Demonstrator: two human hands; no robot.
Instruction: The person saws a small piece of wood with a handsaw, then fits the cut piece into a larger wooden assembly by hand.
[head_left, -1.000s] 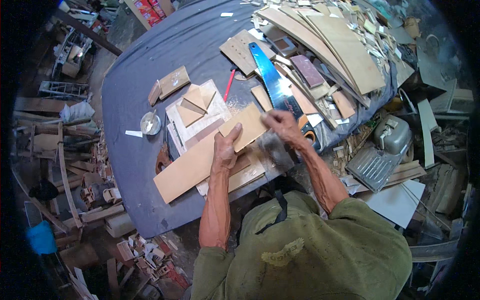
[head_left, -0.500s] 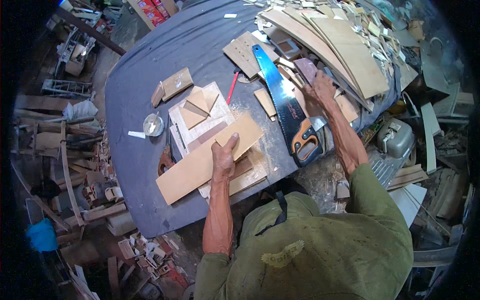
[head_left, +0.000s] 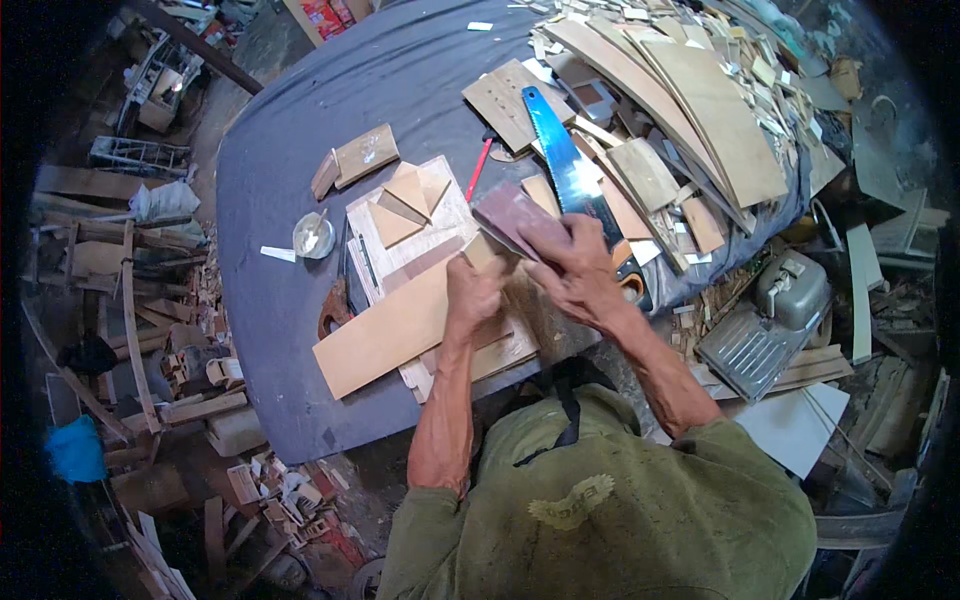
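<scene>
My left hand (head_left: pixel 474 297) is closed on a flat pale wooden board (head_left: pixel 385 335), which lies slanted over other boards near the table's front edge. In my right hand (head_left: pixel 583 270) is a flat reddish-brown block, looking like a sanding block (head_left: pixel 508 215). It is held tilted just above the board's right end; whether it touches the wood is hidden by my hands. Beyond my right hand lies a handsaw (head_left: pixel 563 158) with a blue blade, its orange-black handle partly covered. Triangular wood pieces (head_left: pixel 404 207) rest on a whitish panel (head_left: pixel 440 178) beyond my left hand.
A round tub (head_left: pixel 313 237) of pale stuff and a brown saw handle (head_left: pixel 333 310) sit on the left. A red-handled tool (head_left: pixel 480 167) lies mid-table. Boards (head_left: pixel 715 120) and offcuts heap up at the far right. A metal sink (head_left: pixel 765 330) stands right of the table.
My right hand has taken the reddish-brown block from the wood pile and brought it left, beside my left hand. My left hand stays on the board. The view has shifted slightly.
</scene>
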